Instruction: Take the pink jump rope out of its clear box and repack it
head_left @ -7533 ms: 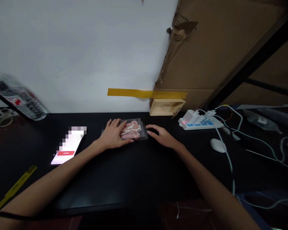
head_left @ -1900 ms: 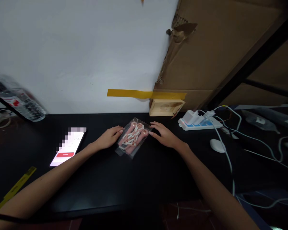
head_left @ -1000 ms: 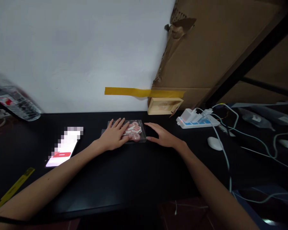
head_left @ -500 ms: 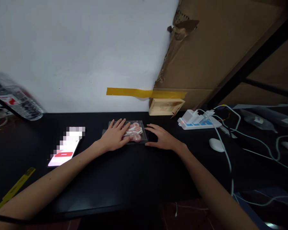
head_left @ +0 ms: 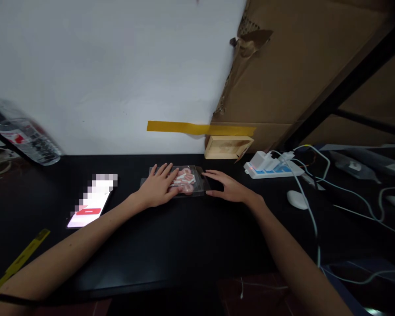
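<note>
A clear plastic bag (head_left: 200,184) lies flat on the black table, with pink and white pieces (head_left: 186,176) inside, some of them round. My left hand (head_left: 158,186) rests palm down on the bag's left part, its fingers spread, covering some of the contents. At the bag's right end, my right hand (head_left: 225,186) has its thumb and fingers apart around the clear edge. The fingertips are at that edge; whether they press on it I cannot tell.
Left of my hands lies a lit phone (head_left: 94,199), with a yellow strip (head_left: 26,254) nearer me. To the right are a white power strip (head_left: 273,169), cables and a white mouse (head_left: 296,199). A shallow wooden box (head_left: 228,147) leans at the back; a plastic bottle (head_left: 29,138) is far left.
My right hand has shifted slightly to the right, and the bag's clear right edge now reaches further out toward it. The left hand has stayed in place on the bag.
</note>
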A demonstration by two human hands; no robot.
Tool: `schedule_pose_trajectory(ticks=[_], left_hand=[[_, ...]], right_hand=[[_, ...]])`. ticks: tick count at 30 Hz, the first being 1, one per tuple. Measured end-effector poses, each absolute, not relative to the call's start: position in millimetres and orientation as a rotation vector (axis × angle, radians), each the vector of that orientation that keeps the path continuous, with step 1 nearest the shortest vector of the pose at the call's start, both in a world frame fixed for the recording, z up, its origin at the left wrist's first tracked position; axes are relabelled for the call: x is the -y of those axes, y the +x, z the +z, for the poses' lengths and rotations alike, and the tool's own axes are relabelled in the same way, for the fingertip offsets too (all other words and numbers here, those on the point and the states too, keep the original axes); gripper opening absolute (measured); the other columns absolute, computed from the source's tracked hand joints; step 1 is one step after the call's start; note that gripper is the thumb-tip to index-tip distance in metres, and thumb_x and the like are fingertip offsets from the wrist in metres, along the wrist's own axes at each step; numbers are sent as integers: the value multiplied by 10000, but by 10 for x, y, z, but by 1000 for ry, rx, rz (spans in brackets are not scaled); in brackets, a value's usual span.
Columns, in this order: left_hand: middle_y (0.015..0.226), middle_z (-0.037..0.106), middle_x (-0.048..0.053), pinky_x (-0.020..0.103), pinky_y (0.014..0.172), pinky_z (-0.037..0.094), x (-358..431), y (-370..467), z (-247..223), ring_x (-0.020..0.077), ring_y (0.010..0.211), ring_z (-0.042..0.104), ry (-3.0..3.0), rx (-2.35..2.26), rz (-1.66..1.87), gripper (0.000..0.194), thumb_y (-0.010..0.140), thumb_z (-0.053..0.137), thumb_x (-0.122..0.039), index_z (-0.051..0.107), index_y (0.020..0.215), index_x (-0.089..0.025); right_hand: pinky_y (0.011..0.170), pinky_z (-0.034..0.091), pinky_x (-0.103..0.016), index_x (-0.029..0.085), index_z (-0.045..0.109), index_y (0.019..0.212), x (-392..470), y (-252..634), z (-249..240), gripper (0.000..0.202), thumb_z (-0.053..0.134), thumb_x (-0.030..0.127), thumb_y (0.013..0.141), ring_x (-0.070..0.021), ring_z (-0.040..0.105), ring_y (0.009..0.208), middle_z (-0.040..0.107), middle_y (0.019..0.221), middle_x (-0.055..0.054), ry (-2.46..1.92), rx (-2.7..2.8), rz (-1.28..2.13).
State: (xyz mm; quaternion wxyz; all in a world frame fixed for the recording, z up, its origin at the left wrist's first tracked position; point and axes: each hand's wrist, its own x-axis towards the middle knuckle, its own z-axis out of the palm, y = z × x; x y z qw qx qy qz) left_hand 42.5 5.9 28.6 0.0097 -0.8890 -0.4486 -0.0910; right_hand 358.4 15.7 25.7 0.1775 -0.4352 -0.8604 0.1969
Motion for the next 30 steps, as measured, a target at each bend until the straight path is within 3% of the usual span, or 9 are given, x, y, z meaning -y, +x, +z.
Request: schedule_pose_trajectory(ticks=[6, 12, 19, 24, 30], left_hand=[[1605, 305, 155, 583, 1183, 154, -62, 410, 275, 348, 1487, 247, -2776, 1378, -294, 647, 990, 365, -578, 329, 1517, -204], [1599, 321, 150, 586, 1184, 144, -60, 415, 280, 354, 1479, 268, -2795, 1391, -345, 644, 984, 370, -583, 339, 1510, -212], [1595, 325, 160, 579, 1183, 148, -53, 414, 297, 355, 1477, 271, -2798, 1365, -316, 645, 984, 376, -579, 356, 1506, -199], [1597, 322, 158, 571, 1188, 137, -45, 414, 311, 342, 1485, 257, -2857, 1256, -311, 653, 989, 370, -574, 341, 1520, -196], [1601, 323, 136, 574, 1190, 135, -39, 419, 315, 342, 1486, 253, -2858, 1255, -311, 635, 984, 387, -561, 343, 1516, -215]], right_hand=[[1158, 364, -556, 330, 374, 1528, -127, 3574, 335, 735, 674, 504, 880, -307, 446, 1402, 447, 1542, -86, -1131, 2396, 467], [1155, 357, -582, 273, 372, 1532, -160, 3490, 174, 674, 568, 528, 940, -324, 444, 1401, 468, 1529, -116, -1186, 2295, 412], [1129, 401, -546, 239, 656, 1286, -197, 3357, -10, 417, 494, 481, 987, -288, 525, 1329, 580, 1402, -131, -1207, 2239, 427], [1060, 483, -467, 262, 730, 1147, -214, 3252, -39, 285, 577, 412, 959, -247, 630, 1192, 661, 1258, -93, -1023, 2152, 482], [981, 531, -470, 254, 774, 930, -212, 3184, -52, 201, 662, 416, 891, -257, 688, 1073, 707, 1155, -88, -1043, 2045, 552]])
